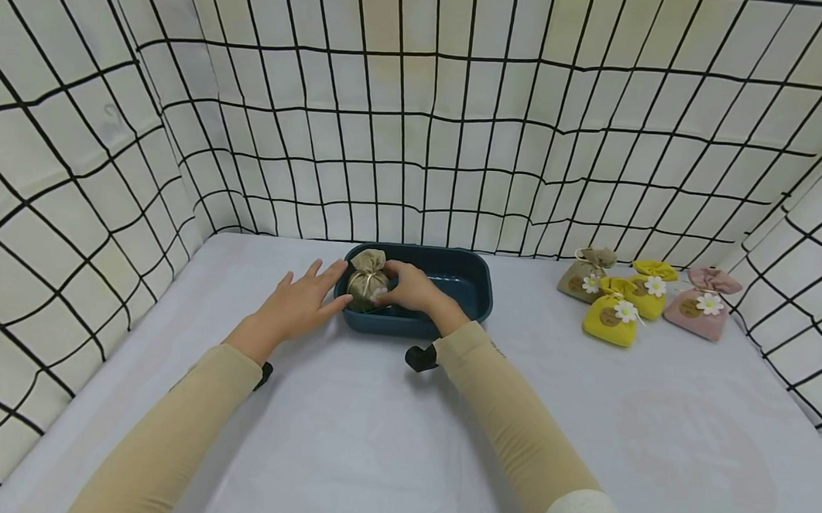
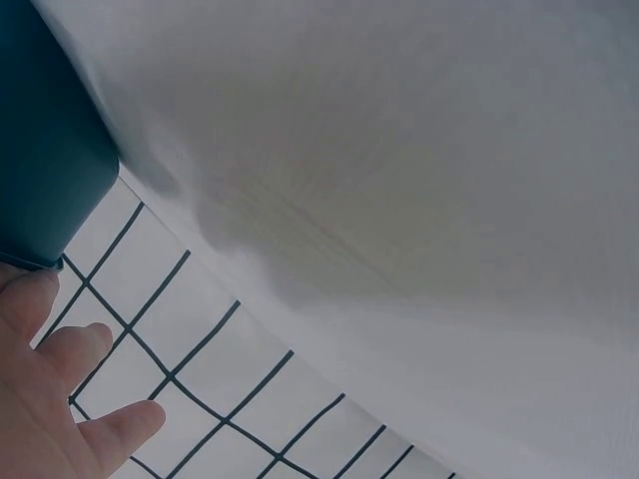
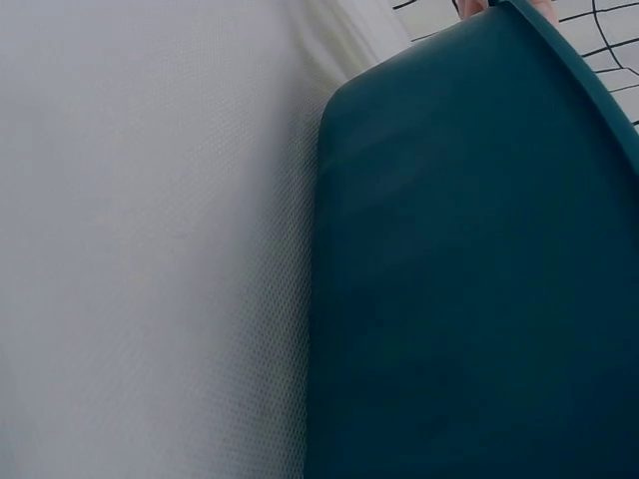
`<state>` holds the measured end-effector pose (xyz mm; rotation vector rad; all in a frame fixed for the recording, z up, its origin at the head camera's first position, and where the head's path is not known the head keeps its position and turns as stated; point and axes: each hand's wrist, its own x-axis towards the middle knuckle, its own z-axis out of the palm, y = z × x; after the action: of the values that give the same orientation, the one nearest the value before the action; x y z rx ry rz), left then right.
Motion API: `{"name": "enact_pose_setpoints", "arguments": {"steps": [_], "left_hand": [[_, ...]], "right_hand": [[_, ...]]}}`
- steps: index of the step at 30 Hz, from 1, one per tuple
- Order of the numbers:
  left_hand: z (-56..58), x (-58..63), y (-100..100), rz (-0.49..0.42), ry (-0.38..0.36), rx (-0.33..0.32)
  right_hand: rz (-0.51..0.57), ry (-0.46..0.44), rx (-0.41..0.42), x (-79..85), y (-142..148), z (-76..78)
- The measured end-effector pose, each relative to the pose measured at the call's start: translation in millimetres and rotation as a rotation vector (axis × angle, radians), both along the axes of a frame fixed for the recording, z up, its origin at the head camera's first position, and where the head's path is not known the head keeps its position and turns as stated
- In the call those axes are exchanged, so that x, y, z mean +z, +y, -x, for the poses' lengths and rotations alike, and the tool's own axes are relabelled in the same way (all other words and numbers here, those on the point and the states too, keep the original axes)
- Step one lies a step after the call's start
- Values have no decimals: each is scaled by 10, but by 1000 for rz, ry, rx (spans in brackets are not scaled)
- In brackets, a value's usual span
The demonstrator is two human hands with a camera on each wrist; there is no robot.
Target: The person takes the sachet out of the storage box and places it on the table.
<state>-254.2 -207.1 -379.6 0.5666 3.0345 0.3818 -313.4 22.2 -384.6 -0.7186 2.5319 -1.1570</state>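
A dark teal tray [image 1: 417,328] stands on the white-covered table near the back mesh. In its left end sits a small beige drawstring pouch [image 1: 366,276], neck upward. My right hand [image 1: 412,287] reaches over the tray's front rim and pinches the pouch's right side between thumb and fingers. At the left rim is my left hand [image 1: 300,305], its fingers straight and spread. In the left wrist view, the left fingers [image 2: 75,354] show beside the tray's corner [image 2: 60,140]. The tray's outer wall [image 3: 469,249] fills much of the right wrist view and hides the pouch.
On the right lie several drawstring pouches with white flowers: a beige one [image 1: 587,275], two yellow ones, the nearer [image 1: 610,320] in front, and a pink one [image 1: 701,306]. Black grid mesh over white cloth [image 1: 444,150] walls the back and both sides.
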Motion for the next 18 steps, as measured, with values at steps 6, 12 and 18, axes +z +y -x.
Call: {"name": "enact_pose_setpoints", "arguments": {"steps": [6, 12, 18], "left_hand": [[-3, -4, 1, -8, -3, -2], [-6, 0, -1, -4, -11, 5], [-10, 10, 2, -3, -19, 8]], "right_hand": [[-2, 11, -17, -16, -3, 2], [11, 7, -38, -22, 0, 8], [7, 17, -53, -29, -7, 18]]}}
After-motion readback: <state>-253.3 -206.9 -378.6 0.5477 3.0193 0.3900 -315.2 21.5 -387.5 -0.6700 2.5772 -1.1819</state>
